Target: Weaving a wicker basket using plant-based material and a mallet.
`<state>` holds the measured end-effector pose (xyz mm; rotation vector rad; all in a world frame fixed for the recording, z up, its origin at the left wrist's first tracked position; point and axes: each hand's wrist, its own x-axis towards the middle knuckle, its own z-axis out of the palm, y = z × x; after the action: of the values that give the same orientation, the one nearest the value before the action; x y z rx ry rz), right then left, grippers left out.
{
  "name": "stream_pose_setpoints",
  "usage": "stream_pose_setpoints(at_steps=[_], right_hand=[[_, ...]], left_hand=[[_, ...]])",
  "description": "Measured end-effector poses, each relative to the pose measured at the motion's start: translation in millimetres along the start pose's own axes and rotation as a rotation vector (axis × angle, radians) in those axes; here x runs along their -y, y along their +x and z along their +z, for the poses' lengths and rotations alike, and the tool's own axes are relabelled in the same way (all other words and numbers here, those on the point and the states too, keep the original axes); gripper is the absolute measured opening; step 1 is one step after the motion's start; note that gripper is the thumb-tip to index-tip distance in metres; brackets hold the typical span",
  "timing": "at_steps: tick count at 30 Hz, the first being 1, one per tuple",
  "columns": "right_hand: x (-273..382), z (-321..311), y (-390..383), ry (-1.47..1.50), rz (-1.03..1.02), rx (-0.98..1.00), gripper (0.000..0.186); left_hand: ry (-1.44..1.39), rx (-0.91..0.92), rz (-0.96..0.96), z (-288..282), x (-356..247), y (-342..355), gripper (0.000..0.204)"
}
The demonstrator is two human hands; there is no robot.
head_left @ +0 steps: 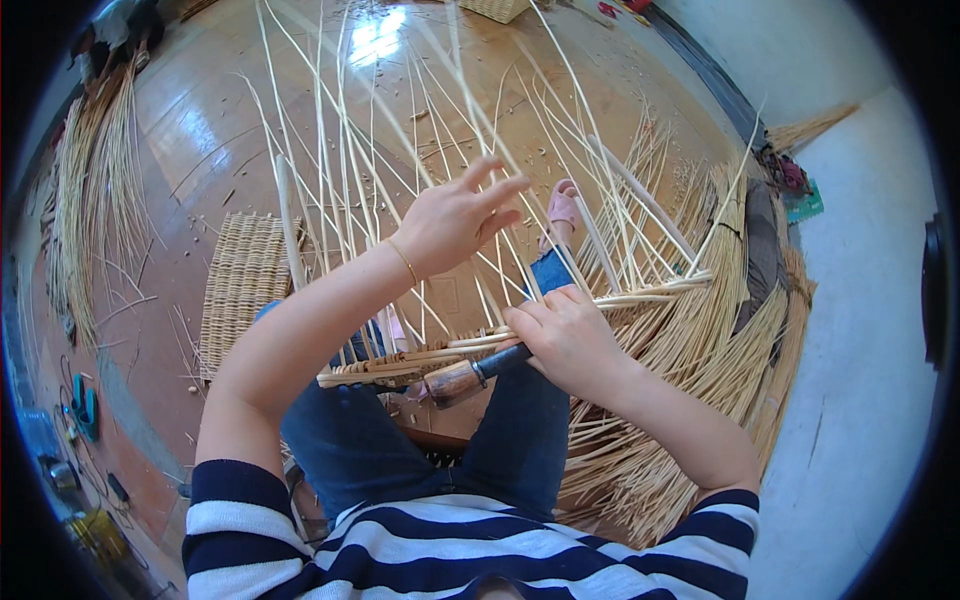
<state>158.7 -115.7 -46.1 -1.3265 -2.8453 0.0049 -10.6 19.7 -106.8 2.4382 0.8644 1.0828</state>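
Note:
A wicker frame lies across my lap, its woven edge [650,294] bristling with long pale upright rods [349,165]. My left hand [465,218] is raised among these rods with fingers apart and slightly curled; whether it touches one is unclear. My right hand [558,325] is closed on the woven edge near the middle. Under its fingers is a tool with a wooden handle [450,382] and a dark shaft, lying along the edge; its far end is hidden by the hand.
A woven panel [240,260] lies left. Bundles of rods [720,390] heap on the right beside a white wall [850,380]; more hang or lie [85,200] at far left near a bent-over person [115,40]. Green scissor-like objects [85,405] lie on the littered floor [170,330].

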Motion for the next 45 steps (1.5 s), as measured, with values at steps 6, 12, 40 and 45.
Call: stream_pose_setpoints(at_steps=[6,12,40,45], right_hand=[[5,14,14,-0.014,-0.009,-0.071,0.022],[13,26,31,-0.084,-0.06,-0.077,0.013],[18,24,13,-0.054,0.158,-0.032,0.02],[28,29,8,-0.143,0.183,-0.296,0.018]], left_hand=[[-0.486,-0.559,-0.789,19,9,-23,0.032],[-1.473,-0.437,-1.374,45,11,-16,0.04],[0.083,0.803,-0.14,-5,-44,52,0.038],[-0.002,0.546,-0.187,-8,16,8,0.038]])
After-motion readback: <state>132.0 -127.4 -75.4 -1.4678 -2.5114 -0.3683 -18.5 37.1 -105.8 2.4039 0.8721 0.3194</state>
